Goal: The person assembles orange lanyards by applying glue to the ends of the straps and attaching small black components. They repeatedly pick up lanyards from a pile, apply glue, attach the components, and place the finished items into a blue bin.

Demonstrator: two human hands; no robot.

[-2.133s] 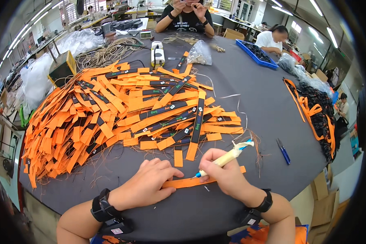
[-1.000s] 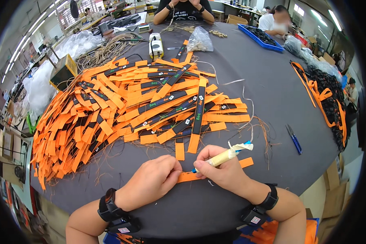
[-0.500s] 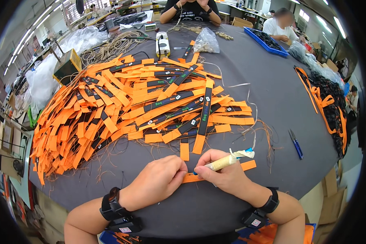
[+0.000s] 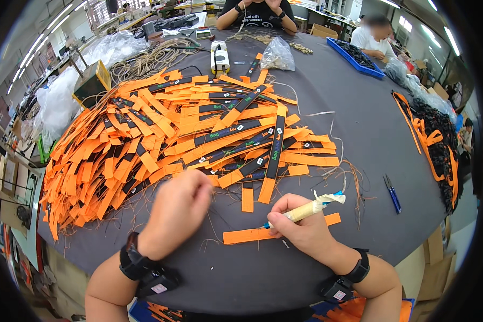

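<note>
My right hand [image 4: 306, 228] grips a pen-shaped tool [image 4: 301, 211] wrapped in cream tape, with a blue tip and a thin cord at its back end. The tip touches or hovers just over an orange webbing strip [image 4: 241, 236], which lies flat on the dark table and passes under the hand. My left hand [image 4: 178, 209] is raised off the strip, beside the pile of orange and black straps [image 4: 161, 134]. Motion blurs its curled fingers, so whether they hold anything is unclear.
Blue-handled snips [image 4: 393, 196] lie at the right, near loose threads [image 4: 355, 180]. A black and orange strap heap [image 4: 432, 129] lines the right edge. Farther off are a white power strip [image 4: 219, 58], a plastic bag [image 4: 276, 53], a blue tray [image 4: 354, 56] and two people.
My left hand has let go of the strip and moved left and up toward the pile. The strip's left part is now uncovered. My right hand stays almost in place with the tool.
</note>
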